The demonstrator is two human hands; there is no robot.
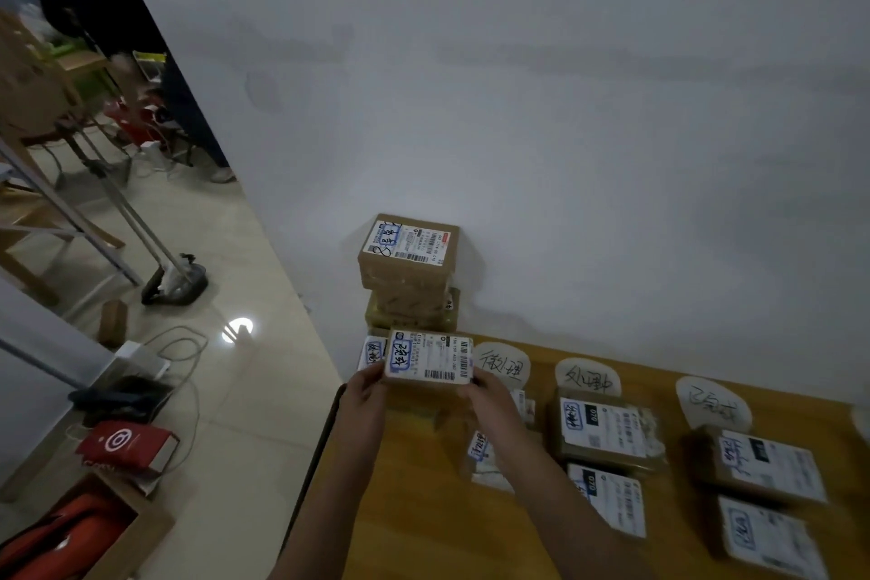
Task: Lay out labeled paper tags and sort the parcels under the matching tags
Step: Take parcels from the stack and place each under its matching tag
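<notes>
At the far-left corner of the worktop (414,523), head view: both hands hold one brown parcel (427,360) just above the surface, white shipping label facing up with blue handwriting on it.
- Left hand (365,393): fingers (375,374) curled on the parcel's left edge.
- Right hand (489,398): fingers curled on the parcel's right edge.
- Just behind the held parcel, a stack of parcels (408,271) stands against the wall (565,108). The top box has its label up.
- A second labelled parcel (372,353) peeks out at the left of the held one, mostly hidden.
- Three round paper tags with handwriting sit in a row along the far edge: first tag (501,365), second tag (588,379), third tag (713,406).
- Near the first tag: a small labelled parcel (481,454), partly covered by the right arm.
- Near the second tag: two parcels, one (607,431) touching the tag, the other (609,497) nearer.
- Near the third tag: two more (765,462) and (774,539), same layout.
- Handwriting is too blurred to read.
- Left of the worktop, on the tiled floor (245,391): a red bag (124,445), loose cables (183,353) and an open cardboard box (122,532).
- Far left, another person (108,14) bends over.
</notes>
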